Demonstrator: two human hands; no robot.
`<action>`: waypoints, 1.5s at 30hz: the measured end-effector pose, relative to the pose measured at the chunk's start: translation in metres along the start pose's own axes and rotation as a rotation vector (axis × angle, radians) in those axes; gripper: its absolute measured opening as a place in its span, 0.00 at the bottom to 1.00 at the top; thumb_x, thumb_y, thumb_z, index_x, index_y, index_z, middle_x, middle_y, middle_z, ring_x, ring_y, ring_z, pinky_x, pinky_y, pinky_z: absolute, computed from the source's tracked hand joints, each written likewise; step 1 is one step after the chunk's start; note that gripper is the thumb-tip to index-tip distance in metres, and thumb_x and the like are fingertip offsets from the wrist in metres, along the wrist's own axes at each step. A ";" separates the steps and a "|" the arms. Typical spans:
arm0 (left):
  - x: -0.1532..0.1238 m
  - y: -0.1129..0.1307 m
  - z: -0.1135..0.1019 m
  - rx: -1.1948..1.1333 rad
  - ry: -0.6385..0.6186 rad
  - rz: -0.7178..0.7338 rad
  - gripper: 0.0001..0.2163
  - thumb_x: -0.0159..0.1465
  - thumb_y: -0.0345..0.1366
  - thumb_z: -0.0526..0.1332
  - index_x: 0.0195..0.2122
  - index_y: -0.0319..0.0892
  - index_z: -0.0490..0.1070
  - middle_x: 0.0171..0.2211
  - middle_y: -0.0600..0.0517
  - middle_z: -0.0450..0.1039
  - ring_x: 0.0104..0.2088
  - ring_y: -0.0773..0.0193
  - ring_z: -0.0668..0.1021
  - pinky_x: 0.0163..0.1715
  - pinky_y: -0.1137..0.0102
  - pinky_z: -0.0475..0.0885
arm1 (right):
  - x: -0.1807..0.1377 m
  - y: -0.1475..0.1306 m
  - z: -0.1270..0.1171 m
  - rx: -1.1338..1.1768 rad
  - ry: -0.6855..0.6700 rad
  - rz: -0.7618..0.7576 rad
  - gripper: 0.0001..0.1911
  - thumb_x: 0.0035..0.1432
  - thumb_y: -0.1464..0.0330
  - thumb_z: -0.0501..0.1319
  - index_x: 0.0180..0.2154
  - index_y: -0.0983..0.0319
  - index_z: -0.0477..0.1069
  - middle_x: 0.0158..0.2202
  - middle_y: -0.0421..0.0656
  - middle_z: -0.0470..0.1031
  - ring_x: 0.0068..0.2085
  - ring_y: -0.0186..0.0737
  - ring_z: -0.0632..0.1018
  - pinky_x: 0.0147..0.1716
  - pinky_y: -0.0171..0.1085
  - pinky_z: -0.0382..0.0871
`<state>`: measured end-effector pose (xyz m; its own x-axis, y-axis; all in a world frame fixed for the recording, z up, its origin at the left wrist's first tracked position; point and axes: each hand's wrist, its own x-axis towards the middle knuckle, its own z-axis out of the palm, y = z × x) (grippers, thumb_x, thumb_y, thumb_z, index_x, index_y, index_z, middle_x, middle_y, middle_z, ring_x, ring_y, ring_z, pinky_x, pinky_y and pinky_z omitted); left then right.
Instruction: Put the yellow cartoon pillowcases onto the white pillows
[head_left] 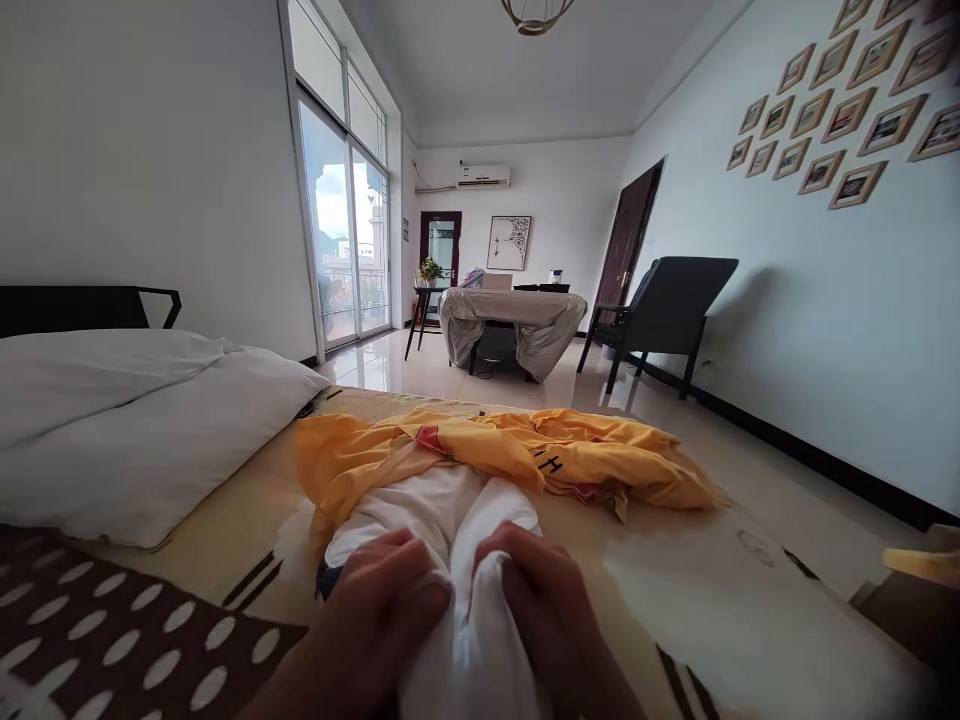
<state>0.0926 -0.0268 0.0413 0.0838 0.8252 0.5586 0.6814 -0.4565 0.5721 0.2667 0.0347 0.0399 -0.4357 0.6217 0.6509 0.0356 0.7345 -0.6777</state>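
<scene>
A white cloth garment [420,500] lies on the bed in front of me, its near part drawn toward me; I cannot make out its exact kind. My left hand [382,610] is closed on its left side, thumb on top. On the right side, my right hand [536,600] pinches a fold of the same white fabric. Between both fists the cloth is gathered into a crease. A crumpled yellow garment [630,450] with dark lettering lies just beyond, partly over the white one. A small dark patch [327,578] shows beside my left hand.
A white pillow or quilt [150,430] is at the left, above a brown polka-dot cloth [127,620]. The patterned bed sheet [705,590] stretches to the right. Farther off stand a covered table [517,305], a dark chair [675,305] and a glass sliding door [349,220].
</scene>
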 end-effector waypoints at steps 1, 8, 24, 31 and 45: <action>0.006 0.000 0.004 0.023 -0.023 -0.010 0.18 0.65 0.45 0.51 0.20 0.44 0.61 0.19 0.54 0.65 0.23 0.66 0.67 0.34 0.68 0.68 | 0.003 0.006 0.002 -0.035 -0.022 0.034 0.18 0.63 0.62 0.52 0.23 0.62 0.66 0.21 0.39 0.68 0.26 0.33 0.68 0.26 0.32 0.59; 0.018 -0.005 0.007 0.165 -0.077 -0.008 0.14 0.64 0.42 0.51 0.22 0.44 0.63 0.26 0.49 0.69 0.30 0.61 0.70 0.31 0.68 0.64 | 0.015 0.030 0.014 -0.087 -0.152 0.158 0.18 0.62 0.63 0.51 0.20 0.61 0.55 0.18 0.34 0.58 0.23 0.29 0.58 0.23 0.31 0.50; 0.012 0.005 0.010 -0.023 -0.107 -0.171 0.17 0.63 0.50 0.52 0.28 0.43 0.70 0.24 0.51 0.72 0.27 0.62 0.72 0.30 0.69 0.63 | 0.008 0.018 0.023 -0.106 -0.024 -0.149 0.11 0.63 0.71 0.52 0.29 0.60 0.67 0.38 0.43 0.71 0.40 0.37 0.71 0.40 0.37 0.65; 0.027 -0.014 -0.010 -0.124 0.011 -0.288 0.21 0.61 0.52 0.52 0.19 0.42 0.61 0.19 0.54 0.63 0.23 0.66 0.66 0.25 0.72 0.62 | -0.014 -0.008 0.040 -0.501 0.213 -0.431 0.11 0.62 0.72 0.52 0.46 0.57 0.65 0.46 0.46 0.73 0.47 0.44 0.73 0.47 0.45 0.64; 0.040 -0.043 -0.054 -0.145 0.375 -0.448 0.19 0.51 0.53 0.57 0.20 0.39 0.70 0.20 0.53 0.69 0.25 0.64 0.69 0.25 0.73 0.66 | -0.044 0.002 0.101 -0.874 0.145 -0.610 0.13 0.61 0.76 0.49 0.30 0.63 0.70 0.21 0.43 0.69 0.24 0.36 0.66 0.27 0.38 0.59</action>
<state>0.0271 0.0077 0.0713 -0.4689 0.7858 0.4032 0.4830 -0.1540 0.8620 0.1949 -0.0183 -0.0250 -0.4885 0.0689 0.8699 0.5042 0.8359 0.2169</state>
